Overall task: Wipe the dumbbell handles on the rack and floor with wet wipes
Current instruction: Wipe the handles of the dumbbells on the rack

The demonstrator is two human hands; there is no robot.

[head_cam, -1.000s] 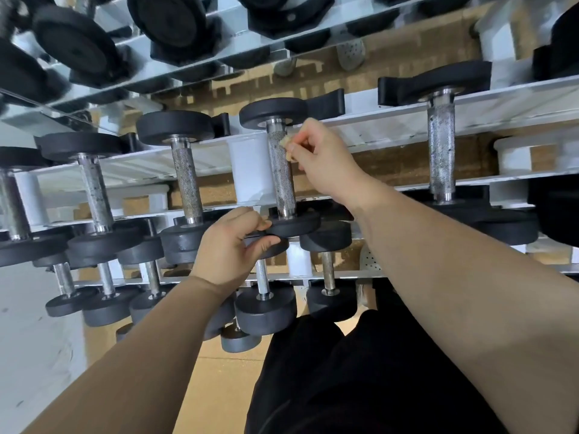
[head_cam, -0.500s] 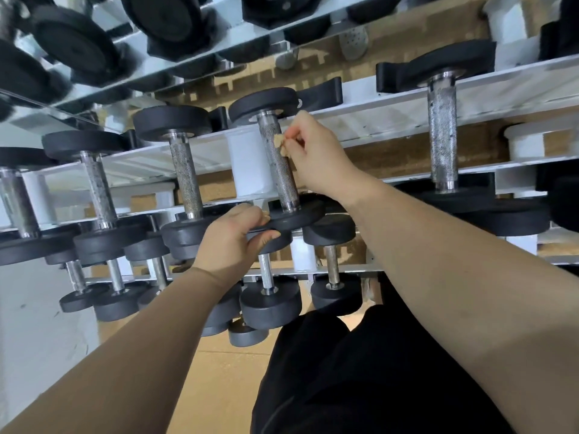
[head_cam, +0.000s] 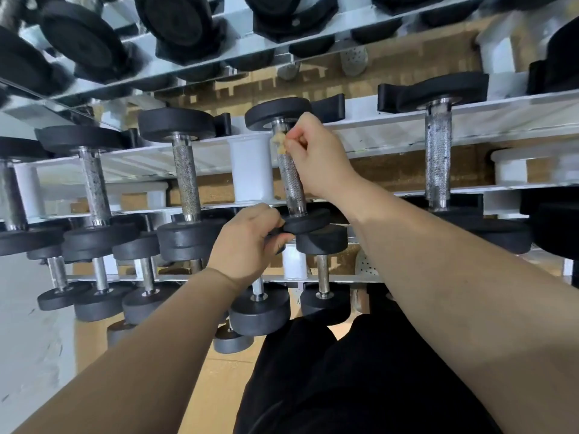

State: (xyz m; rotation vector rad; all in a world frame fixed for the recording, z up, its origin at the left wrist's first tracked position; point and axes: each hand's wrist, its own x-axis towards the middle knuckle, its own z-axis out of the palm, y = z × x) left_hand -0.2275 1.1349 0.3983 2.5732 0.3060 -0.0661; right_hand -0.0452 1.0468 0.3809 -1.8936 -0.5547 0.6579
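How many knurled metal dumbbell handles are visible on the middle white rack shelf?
5, left to right: edge handle, second handle, third handle, wiped handle beside the right hand, far-right handle. Others may hide beyond the frame.

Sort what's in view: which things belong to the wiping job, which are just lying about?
Job: right hand pinching the wipe on the dumbbell handle; left hand gripping its near plate.
Lying about: perforated shoe seen through the rack; black trousers.

- White metal rack (head_cam: 391, 136), its tiers slanted.
- Top tier: large dumbbells (head_cam: 178, 23).
- Middle tier: black-headed dumbbells (head_cam: 187, 180) with knurled steel handles, side by side across the rails.
- Lower tier: smaller dumbbells (head_cam: 323, 278).
- Tan floor (head_cam: 219, 386) beneath.
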